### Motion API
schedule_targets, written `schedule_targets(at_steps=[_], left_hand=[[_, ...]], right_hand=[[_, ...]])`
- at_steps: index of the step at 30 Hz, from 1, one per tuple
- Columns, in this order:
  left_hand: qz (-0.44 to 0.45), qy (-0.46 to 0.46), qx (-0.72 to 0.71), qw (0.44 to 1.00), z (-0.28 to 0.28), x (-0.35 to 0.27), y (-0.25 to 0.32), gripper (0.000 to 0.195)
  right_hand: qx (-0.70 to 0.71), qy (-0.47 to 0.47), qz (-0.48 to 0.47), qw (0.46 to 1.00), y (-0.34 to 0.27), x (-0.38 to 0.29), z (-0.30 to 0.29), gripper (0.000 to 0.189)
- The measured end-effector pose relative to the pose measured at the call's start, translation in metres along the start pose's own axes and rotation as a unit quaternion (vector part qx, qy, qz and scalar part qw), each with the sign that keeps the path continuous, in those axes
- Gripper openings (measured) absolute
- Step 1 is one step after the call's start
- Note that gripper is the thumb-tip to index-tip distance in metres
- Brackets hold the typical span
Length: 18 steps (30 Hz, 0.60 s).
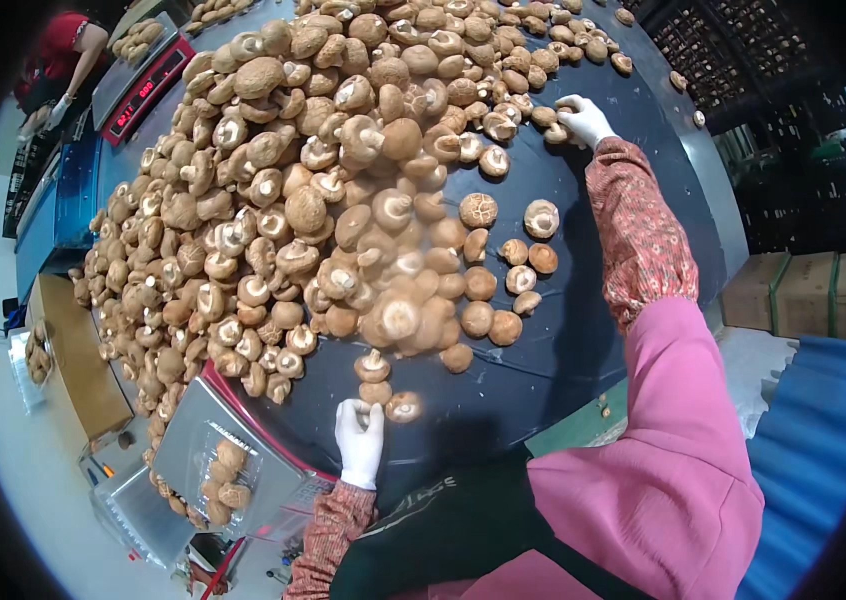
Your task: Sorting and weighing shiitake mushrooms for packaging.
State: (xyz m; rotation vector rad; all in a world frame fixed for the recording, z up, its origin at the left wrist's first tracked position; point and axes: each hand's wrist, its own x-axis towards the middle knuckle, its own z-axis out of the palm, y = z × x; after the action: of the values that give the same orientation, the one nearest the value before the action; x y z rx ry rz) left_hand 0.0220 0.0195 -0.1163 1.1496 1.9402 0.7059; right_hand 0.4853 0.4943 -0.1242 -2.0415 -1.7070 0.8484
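A large heap of brown shiitake mushrooms [303, 210] covers the dark table top [588, 360]. My left hand [360, 442], in a white glove, is at the near edge with its fingertips on a mushroom [375, 393], beside another lying stem up [403, 406]. Farther out on the right, my gloved right hand [585, 121] has its fingers on a small mushroom [556, 133] at the heap's edge. Several loose mushrooms [505, 328] lie between the hands. A clear tray of mushrooms [225, 480] rests on the scale platform [183, 435] at the lower left.
Another scale [145, 90] with a red display stands at the upper left, near a person in red [67, 52]. Empty clear trays [142, 510] are stacked at the lower left. Dark crates [783, 172] and strapped cardboard boxes [805, 294] stand at the right.
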Motion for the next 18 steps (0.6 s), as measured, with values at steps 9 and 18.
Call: schedule_targets(at_steps=[9, 18], left_hand=[[0.036, -0.001, -0.023, 0.999, 0.004, -0.003, -0.003, 0.013], [-0.052, -0.066, -0.061, 0.995, -0.020, -0.002, 0.011, 0.021]], right_hand=[[0.195, -0.188, -0.090, 0.958, -0.093, -0.164, 0.060, 0.042], [-0.200, 0.157, -0.404, 0.879, -0.182, -0.125, 0.085, 0.037]])
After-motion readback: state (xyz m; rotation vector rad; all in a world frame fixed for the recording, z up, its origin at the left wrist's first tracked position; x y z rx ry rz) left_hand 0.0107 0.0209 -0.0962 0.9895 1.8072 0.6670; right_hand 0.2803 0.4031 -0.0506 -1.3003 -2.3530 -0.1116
